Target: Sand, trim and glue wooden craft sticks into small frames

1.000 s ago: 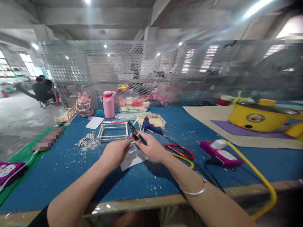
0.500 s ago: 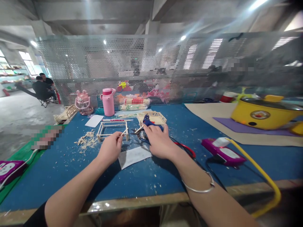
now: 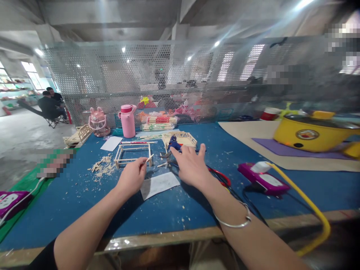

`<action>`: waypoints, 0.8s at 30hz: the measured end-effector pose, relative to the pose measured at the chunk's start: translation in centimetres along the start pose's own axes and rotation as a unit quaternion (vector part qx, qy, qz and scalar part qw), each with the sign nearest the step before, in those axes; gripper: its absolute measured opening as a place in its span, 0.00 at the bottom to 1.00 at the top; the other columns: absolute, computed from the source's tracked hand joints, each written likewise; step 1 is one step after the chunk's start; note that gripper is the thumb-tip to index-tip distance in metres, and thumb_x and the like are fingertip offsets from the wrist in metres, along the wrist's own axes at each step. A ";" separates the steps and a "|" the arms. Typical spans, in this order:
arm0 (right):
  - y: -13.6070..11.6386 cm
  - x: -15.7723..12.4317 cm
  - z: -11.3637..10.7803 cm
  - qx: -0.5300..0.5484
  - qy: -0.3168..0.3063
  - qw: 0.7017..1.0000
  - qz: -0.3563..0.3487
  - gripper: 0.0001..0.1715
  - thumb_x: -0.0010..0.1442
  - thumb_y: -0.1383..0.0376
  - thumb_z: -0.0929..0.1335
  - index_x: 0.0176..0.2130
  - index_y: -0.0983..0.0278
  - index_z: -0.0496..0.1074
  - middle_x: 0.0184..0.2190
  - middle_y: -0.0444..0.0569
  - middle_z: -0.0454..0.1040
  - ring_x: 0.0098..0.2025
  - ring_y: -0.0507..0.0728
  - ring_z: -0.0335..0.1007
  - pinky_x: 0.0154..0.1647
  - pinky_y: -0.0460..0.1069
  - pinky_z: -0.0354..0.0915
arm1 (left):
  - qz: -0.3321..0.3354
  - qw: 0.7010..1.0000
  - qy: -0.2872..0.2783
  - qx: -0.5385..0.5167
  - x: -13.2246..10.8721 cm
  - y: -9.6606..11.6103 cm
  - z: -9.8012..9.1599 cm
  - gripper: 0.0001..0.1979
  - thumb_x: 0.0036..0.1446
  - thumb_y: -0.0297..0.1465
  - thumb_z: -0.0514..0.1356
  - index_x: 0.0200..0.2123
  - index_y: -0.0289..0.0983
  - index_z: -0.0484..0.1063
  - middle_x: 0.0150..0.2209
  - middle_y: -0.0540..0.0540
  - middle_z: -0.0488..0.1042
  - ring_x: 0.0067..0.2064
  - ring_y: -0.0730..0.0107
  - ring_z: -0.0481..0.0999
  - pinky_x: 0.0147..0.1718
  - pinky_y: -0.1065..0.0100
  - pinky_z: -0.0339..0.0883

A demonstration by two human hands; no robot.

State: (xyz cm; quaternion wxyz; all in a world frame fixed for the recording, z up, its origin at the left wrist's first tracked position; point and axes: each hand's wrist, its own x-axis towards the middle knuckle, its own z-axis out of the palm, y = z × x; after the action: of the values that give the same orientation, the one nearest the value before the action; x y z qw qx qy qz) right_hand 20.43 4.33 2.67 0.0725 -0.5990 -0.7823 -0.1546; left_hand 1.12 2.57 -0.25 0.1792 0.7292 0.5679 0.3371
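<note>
My left hand (image 3: 132, 173) is closed on a thin wooden stick (image 3: 150, 158), its tip poking out past the thumb. Just behind it stands a small rectangular stick frame (image 3: 120, 153). With fingers spread, my right hand (image 3: 191, 165) hovers over the dark jaws of a pair of pliers (image 3: 165, 154), whose handles are partly hidden under it. A blue glue gun (image 3: 174, 142) lies beyond those fingers, partly covered. One short stick piece (image 3: 162, 164) rests between my hands, above a white paper sheet (image 3: 163, 184).
Wood scraps (image 3: 103, 165) lie left of the frame. A flat stick assembly (image 3: 184, 139), a pink thermos (image 3: 128, 122) and a pink bottle (image 3: 99, 123) stand behind. On the right are a purple power strip (image 3: 264, 180), a yellow cable (image 3: 306, 200) and a yellow pot (image 3: 306, 133).
My right hand has let go of a short stick, which now lies on the table, and its fingers have spread. My left hand keeps its stick nearly in place.
</note>
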 end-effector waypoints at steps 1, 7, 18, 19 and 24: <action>-0.1 0.2 -0.1 0.041 -0.008 0.999 0.001 0.40 0.45 0.73 0.64 0.58 0.64 0.58 0.46 0.60 0.66 0.51 0.68 0.59 0.55 0.72 0.39 | 0.002 1.000 0.001 -0.013 0.0 0.0 0.0 0.15 0.58 0.30 0.47 0.44 0.37 0.70 0.28 0.47 0.73 0.29 0.67 0.69 0.29 0.70 0.58; -0.5 0.5 -0.3 0.371 -0.067 0.920 -0.107 0.44 0.43 0.75 0.61 0.60 0.66 0.53 0.54 0.57 0.62 0.55 0.60 0.59 0.55 0.54 0.56 | 0.014 0.990 0.014 -0.140 -0.1 0.4 0.1 0.12 0.58 0.32 0.47 0.39 0.36 0.67 0.26 0.50 0.69 0.28 0.71 0.67 0.30 0.71 0.58; -1.0 0.0 -0.3 0.419 -0.044 0.890 -0.172 0.45 0.41 0.77 0.60 0.60 0.65 0.53 0.55 0.56 0.60 0.57 0.60 0.55 0.59 0.57 0.51 | 0.058 0.981 0.038 -0.179 -0.4 1.0 -0.5 0.16 0.60 0.35 0.47 0.43 0.35 0.70 0.21 0.54 0.62 0.25 0.74 0.62 0.26 0.73 0.56; -1.1 0.0 -0.3 0.419 -0.038 0.890 -0.176 0.45 0.41 0.77 0.60 0.60 0.64 0.53 0.54 0.55 0.60 0.57 0.60 0.56 0.59 0.57 0.51 | 0.065 0.981 0.035 -0.180 -0.4 1.0 -0.5 0.16 0.60 0.35 0.47 0.42 0.35 0.70 0.21 0.53 0.62 0.25 0.74 0.63 0.28 0.73 0.57; -0.9 -0.1 -0.4 0.422 -0.023 0.885 -0.194 0.45 0.42 0.77 0.60 0.60 0.61 0.52 0.53 0.54 0.61 0.56 0.60 0.57 0.58 0.59 0.52 | 0.088 0.976 0.021 -0.197 -0.4 1.0 -0.4 0.15 0.61 0.35 0.46 0.38 0.35 0.70 0.23 0.52 0.64 0.27 0.74 0.64 0.31 0.72 0.58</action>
State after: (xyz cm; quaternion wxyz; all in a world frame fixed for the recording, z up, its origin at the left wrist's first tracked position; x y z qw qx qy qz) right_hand 19.61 3.86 2.92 0.2688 -0.3512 -0.8760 0.1927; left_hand 1.48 1.82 0.55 0.2769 0.7197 0.4273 0.4719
